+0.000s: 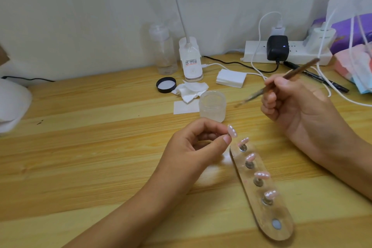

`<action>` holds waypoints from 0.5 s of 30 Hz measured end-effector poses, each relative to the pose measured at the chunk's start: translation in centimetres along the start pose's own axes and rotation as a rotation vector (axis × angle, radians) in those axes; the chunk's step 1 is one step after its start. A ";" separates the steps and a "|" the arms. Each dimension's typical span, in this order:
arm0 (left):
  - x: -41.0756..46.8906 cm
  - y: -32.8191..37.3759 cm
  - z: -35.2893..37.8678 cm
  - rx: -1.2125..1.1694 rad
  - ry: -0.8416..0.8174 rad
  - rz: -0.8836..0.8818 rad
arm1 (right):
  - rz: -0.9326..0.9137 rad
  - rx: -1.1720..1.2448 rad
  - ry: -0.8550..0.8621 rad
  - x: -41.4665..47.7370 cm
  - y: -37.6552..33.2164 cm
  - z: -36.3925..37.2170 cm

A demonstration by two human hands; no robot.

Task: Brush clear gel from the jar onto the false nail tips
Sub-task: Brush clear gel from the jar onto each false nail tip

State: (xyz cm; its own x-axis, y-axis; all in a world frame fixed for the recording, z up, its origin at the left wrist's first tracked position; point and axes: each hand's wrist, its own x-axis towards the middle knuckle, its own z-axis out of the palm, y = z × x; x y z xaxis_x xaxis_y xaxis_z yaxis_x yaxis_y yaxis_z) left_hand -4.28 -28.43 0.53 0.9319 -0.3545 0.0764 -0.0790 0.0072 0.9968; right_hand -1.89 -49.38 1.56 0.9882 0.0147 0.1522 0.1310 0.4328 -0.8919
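Smearing into a blur, the working end of the brush (pixel 300 70) gives nothing away: I cannot tell whether the bristles carry gel. Only its brown handle reads clearly. The jar (pixel 212 105) stands open on the wooden table (pixel 90 127), frosted and pale, and what it holds is hard to judge through the wall. The desk lamp (pixel 191 62) loses its head past the top edge, and a white shape at the far left is cut off too.

The left hand (pixel 193 145) pinches a glossy pink nail tip (pixel 231 131) between thumb and forefinger, its other fingers curled into the palm. Whatever sits under that tip is hidden behind the thumb. The tip stands nearly on end, just beyond the far end of the holder (pixel 267 221) and near the front of the jar.

The right hand (pixel 291 104) is raised to the right of the jar, fingers folded round the brush handle as one holds a pen. The handle slants up and away to the right; the blurred end points down towards the jar, beside it but apart.

Four more tips (pixel 261 175) sit on pegs along the holder, which lies lengthwise between the two forearms. Behind the jar lie crumpled wipes (pixel 191 90) and a black lid (pixel 166 84).
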 end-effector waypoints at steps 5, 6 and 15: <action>0.0 -0.1 -0.1 0.014 -0.019 -0.012 | -0.019 -0.025 0.034 -0.3 0.0 0.2; 0.0 -0.1 -0.1 0.022 -0.020 -0.014 | -0.017 -0.029 0.032 -0.4 0.0 0.2; 0.0 -0.1 0.1 0.053 -0.028 -0.026 | -0.045 -0.136 -0.035 -0.9 0.0 0.7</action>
State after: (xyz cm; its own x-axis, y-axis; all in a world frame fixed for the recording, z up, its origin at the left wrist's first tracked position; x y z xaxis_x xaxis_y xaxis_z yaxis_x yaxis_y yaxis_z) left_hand -4.33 -28.53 0.44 0.9235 -0.3804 0.0491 -0.0740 -0.0512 0.9959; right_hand -2.80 -48.79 1.75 0.9781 0.0300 0.2060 0.1870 0.3081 -0.9328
